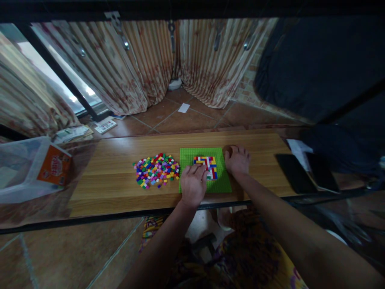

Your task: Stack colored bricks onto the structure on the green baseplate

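A green studded baseplate [184, 154] lies on the wooden board, carrying a roughly square block of toy bricks [213, 163] in red, blue, yellow and white. My left hand [194, 185] reaches over the plate's left part, its fingers drawn together at the lower left of the brick block. Whatever is under those fingertips is hidden. Beside the plate's right edge rests my right hand [237, 161], fingers bent and loosely apart, with nothing visible in it. A spread heap of small, mixed-colour loose bricks [157, 170] lies just left of the plate.
The wooden board [104, 172] spans the table. A clear plastic bin [21, 164] with an orange label stands at the left end. Dark flat objects [296, 173] and white paper [297, 151] lie at the right. Curtains [156, 64] hang beyond the table.
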The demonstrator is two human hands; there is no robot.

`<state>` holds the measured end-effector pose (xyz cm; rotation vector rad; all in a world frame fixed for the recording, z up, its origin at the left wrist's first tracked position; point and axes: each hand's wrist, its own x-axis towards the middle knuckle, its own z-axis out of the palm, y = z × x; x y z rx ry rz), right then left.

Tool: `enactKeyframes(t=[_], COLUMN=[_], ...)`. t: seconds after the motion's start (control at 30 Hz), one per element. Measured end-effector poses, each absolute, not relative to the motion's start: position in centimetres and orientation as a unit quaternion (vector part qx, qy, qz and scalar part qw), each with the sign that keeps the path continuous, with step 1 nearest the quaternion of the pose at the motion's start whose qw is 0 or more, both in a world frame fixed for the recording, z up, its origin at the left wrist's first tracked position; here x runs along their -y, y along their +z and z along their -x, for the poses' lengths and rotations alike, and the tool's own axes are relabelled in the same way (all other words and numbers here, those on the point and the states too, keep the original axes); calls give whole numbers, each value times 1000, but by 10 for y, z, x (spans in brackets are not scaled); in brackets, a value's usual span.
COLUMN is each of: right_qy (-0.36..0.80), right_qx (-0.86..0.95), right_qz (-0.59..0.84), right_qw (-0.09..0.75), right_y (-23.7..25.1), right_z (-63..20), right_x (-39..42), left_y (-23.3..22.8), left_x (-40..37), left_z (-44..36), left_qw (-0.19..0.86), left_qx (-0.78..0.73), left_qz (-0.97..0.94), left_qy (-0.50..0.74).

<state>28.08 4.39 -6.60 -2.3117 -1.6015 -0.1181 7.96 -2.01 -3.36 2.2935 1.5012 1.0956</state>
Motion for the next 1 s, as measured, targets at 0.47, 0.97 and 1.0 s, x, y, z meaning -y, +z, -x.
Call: enactKeyframes(t=[0.47, 0.97, 1.0], right_qy=[-44, -50, -49], right_qx=[565, 567, 567], right_qz=[810, 809, 810], right_qw=[152, 147, 143], right_y=[-64, -65, -65], right_z=[-280, -281, -281], right_x=[-42, -42, -42], left_y=[-25, -27, -28], left_x=[19, 36, 36], left_z=[-82, 7, 20], left_qw=[88, 66, 55], left_qx=[-537, -583, -602], left_qz=[-781, -714, -699], left_qy=[309, 383, 383])
